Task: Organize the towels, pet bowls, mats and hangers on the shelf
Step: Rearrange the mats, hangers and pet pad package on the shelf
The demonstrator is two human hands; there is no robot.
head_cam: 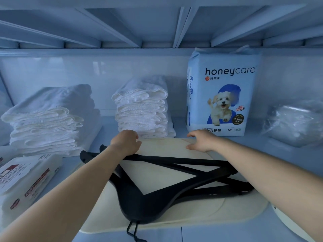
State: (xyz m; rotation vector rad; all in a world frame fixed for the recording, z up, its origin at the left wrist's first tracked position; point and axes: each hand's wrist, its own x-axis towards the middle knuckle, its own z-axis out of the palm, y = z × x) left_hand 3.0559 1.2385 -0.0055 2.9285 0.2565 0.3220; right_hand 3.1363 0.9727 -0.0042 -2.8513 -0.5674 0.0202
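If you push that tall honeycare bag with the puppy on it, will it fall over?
Pushed near its top, the honeycare training-pad pack would probably tip, since it stands upright, taller than wide. Pushed low, it may slide on the smooth shelf. Its puffy plastic wrap suggests it is squashy and light for its size.

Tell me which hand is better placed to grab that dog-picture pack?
Right, probably. The right hand grips the mat just in front of the pack; the left hand sits by the middle towel stack.
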